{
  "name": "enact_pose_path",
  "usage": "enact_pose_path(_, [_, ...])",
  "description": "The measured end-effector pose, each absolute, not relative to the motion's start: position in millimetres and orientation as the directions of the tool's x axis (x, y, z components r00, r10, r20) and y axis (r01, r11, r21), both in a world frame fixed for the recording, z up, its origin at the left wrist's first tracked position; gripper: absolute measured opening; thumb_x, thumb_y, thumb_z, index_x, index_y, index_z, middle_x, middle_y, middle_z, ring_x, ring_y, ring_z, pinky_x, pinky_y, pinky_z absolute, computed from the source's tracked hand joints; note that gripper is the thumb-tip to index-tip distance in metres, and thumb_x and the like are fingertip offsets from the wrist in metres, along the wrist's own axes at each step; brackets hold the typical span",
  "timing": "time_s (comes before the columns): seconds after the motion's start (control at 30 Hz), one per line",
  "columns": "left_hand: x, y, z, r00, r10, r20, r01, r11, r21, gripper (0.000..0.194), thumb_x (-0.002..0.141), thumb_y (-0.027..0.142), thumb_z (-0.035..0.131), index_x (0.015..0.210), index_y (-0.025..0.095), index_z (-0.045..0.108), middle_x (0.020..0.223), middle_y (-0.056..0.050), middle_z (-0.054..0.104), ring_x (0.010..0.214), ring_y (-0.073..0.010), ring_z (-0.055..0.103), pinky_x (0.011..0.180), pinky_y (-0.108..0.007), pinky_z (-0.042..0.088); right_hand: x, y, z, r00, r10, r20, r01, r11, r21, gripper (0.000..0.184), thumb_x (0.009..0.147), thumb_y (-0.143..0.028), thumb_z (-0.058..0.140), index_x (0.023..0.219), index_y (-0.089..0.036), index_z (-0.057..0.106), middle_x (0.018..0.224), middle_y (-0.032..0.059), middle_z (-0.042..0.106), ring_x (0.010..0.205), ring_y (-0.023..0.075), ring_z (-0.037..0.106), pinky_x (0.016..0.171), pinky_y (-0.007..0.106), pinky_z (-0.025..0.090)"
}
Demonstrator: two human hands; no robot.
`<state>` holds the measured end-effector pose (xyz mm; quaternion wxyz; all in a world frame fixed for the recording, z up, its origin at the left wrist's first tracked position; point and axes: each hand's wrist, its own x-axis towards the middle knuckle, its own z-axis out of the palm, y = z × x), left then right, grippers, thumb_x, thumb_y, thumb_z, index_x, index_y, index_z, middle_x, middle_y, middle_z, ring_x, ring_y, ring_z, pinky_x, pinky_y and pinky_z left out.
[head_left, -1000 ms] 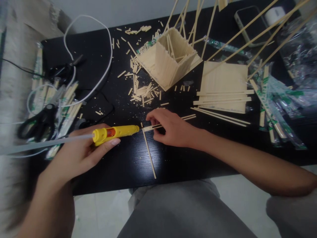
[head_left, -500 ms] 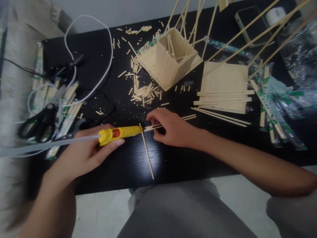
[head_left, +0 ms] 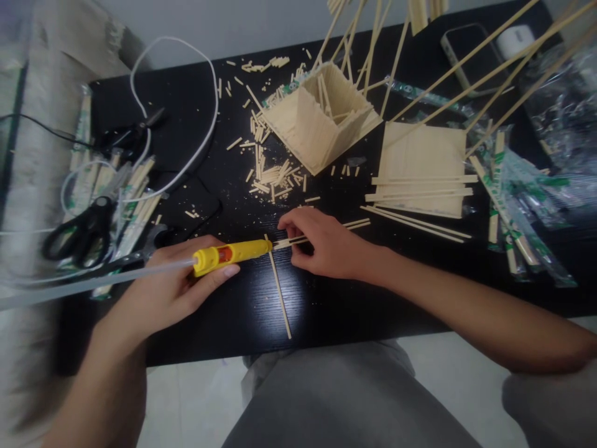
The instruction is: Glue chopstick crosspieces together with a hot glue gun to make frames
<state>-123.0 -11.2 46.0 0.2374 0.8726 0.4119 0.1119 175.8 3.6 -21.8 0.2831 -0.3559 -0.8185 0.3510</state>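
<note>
My left hand [head_left: 175, 286] is closed round a yellow hot glue gun [head_left: 237, 252], with a long translucent glue stick [head_left: 140, 272] sticking out of its back. The gun's tip is at the left ends of a pair of chopsticks [head_left: 357, 223], touching or nearly so. My right hand [head_left: 321, 242] pinches this pair close to those ends and rests low over the table. Below the tip, a single thin stick [head_left: 281, 295] lies crosswise on the black table, its upper end passing by the nozzle.
An open box made of sticks [head_left: 326, 118] stands at the back, amid scattered stick offcuts [head_left: 277, 174]. A flat stick panel [head_left: 422, 155] with loose chopsticks across it lies to the right. Black-handled scissors [head_left: 84, 233], a white cable [head_left: 216, 106], wrapped chopsticks [head_left: 508, 205] and a phone [head_left: 473, 56] lie around.
My left hand has brought the glue gun rightward, over the crosswise stick to the pair's ends. The crosswise stick has shifted slightly. My right hand keeps its hold; the view has tilted a little.
</note>
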Motion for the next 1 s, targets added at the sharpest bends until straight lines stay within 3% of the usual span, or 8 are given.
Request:
enact_pose_path(0.17, [-129,-14,47,0.629,0.776,0.034,0.659,-0.556,0.507,0.02,0.107,0.037,0.06,0.094,0.022,0.063,0.087,0.002,0.067,0.065,-0.0106,0.064,0.057,-0.022,0.047,176,3,-22,-0.583,0.784,0.215,0.382,0.498,-0.779,0.035,0.084,-0.004,0.059,0.115,-0.02,0.055,0.103,0.0061,0.065,0.094,0.022,0.06,0.088,0.036,0.049])
enact_pose_path(0.43, [-117,-12,47,0.65,0.759,0.017,0.647,-0.565,0.512,0.022,0.109,0.038,0.058,0.097,0.021,0.063,0.088,0.001,0.069,0.069,-0.0101,0.066,0.062,-0.021,0.05,176,3,-23,-0.584,0.779,0.227,0.376,0.507,-0.776,0.034,0.084,-0.004,0.059,0.115,-0.019,0.056,0.102,0.0062,0.064,0.094,0.0222,0.061,0.087,0.036,0.05])
enact_pose_path(0.57, [-126,-12,47,0.649,0.761,-0.017,0.673,-0.563,0.48,0.022,0.109,0.04,0.058,0.1,0.021,0.067,0.089,0.0,0.07,0.071,-0.011,0.067,0.06,-0.021,0.05,176,3,-22,-0.585,0.779,0.227,0.376,0.508,-0.775,0.034,0.084,-0.004,0.058,0.115,-0.019,0.056,0.102,0.0062,0.064,0.093,0.0218,0.06,0.088,0.037,0.049])
enact_pose_path(0.73, [-130,-12,50,0.661,0.75,0.038,0.66,-0.604,0.446,0.023,0.108,0.04,0.059,0.099,0.021,0.067,0.091,-0.001,0.072,0.069,-0.0105,0.068,0.058,-0.02,0.05,176,3,-23,-0.583,0.781,0.224,0.379,0.504,-0.776,0.034,0.084,-0.004,0.059,0.115,-0.018,0.057,0.102,0.0064,0.064,0.095,0.0218,0.061,0.088,0.036,0.049])
enact_pose_path(1.0, [-124,-11,49,0.639,0.769,0.01,0.668,-0.561,0.489,0.023,0.108,0.04,0.059,0.098,0.02,0.067,0.089,-0.002,0.071,0.069,-0.0125,0.067,0.06,-0.023,0.051,176,3,-22,-0.586,0.776,0.233,0.38,0.517,-0.767,0.034,0.084,-0.005,0.059,0.115,-0.019,0.056,0.101,0.0064,0.064,0.094,0.0223,0.061,0.087,0.036,0.05])
